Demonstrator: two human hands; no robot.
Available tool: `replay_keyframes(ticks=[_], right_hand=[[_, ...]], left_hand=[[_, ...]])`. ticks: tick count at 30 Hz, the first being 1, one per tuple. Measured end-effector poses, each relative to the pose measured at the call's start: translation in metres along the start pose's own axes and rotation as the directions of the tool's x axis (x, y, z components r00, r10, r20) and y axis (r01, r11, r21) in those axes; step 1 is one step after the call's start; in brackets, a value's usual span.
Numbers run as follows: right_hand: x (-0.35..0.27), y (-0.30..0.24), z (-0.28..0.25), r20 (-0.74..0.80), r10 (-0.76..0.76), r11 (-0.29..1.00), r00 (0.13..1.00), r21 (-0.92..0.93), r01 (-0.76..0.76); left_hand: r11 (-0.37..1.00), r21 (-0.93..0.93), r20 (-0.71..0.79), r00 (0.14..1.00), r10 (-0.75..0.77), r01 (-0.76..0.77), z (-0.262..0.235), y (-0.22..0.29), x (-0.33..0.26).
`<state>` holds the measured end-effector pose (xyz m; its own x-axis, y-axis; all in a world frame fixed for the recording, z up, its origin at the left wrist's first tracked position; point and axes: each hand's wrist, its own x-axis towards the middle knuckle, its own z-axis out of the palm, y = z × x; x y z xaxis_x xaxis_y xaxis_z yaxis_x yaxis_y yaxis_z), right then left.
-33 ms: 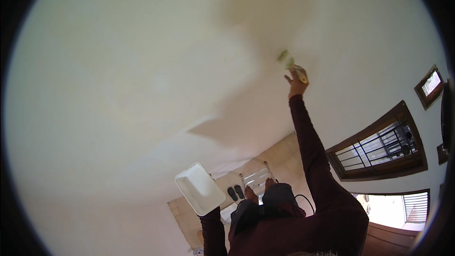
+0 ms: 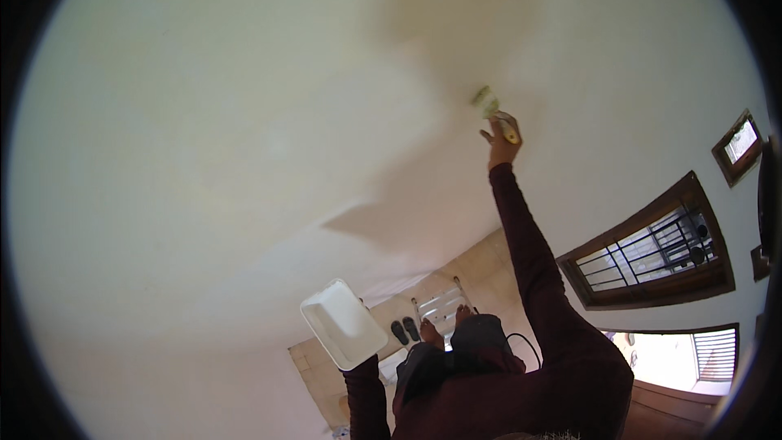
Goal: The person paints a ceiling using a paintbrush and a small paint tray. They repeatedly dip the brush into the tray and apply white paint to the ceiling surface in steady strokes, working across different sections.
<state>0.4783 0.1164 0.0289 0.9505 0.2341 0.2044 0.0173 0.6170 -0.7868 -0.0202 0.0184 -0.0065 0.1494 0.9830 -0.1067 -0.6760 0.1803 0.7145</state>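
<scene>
My right hand is stretched up against the pale wall, its fingers wrapped round the handle of a flat paintbrush. The wide bristle end, greenish-white, points up and left and appears to be at the wall surface. Low down to the left, my left hand holds up a white rectangular tray with sloping sides. Most of that hand is hidden beneath the tray; only a bit of the fingers shows past its far edge.
My bare feet are on a metal stepladder above a tiled floor. Dark sandals lie on the floor beside it. At right are a barred window in a brown frame, a small window and a bright doorway.
My right hand and the paintbrush have shifted slightly left along the wall. The tray and my left arm stay in place.
</scene>
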Motion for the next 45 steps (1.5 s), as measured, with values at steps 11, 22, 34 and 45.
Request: replay_keyframes(ticks=[11, 22, 34, 45], right_hand=[[-0.099, -0.076, 0.068, 0.377, 0.028, 0.987, 0.926, 0.134, -0.084], [0.054, -0.049, -0.044, 0.265, 0.044, 0.998, 0.963, 0.023, -0.052], [0.031, -0.024, -0.032, 0.232, -0.119, 0.984, 0.965, -0.102, 0.146], [-0.15, -0.07, 0.04, 0.658, 0.138, 0.988, 0.741, -0.142, -0.059]], left_hand=[[0.992, -0.111, 0.068, 0.997, -0.044, 0.052, -0.029, 0.0, 0.004], [0.993, -0.111, 0.093, 0.995, -0.034, 0.045, -0.006, 0.008, -0.004], [1.0, -0.01, 0.134, 0.991, -0.023, 0.024, -0.001, 0.006, -0.001], [0.992, -0.09, 0.089, 0.993, -0.079, 0.087, 0.007, 0.01, 0.002]])
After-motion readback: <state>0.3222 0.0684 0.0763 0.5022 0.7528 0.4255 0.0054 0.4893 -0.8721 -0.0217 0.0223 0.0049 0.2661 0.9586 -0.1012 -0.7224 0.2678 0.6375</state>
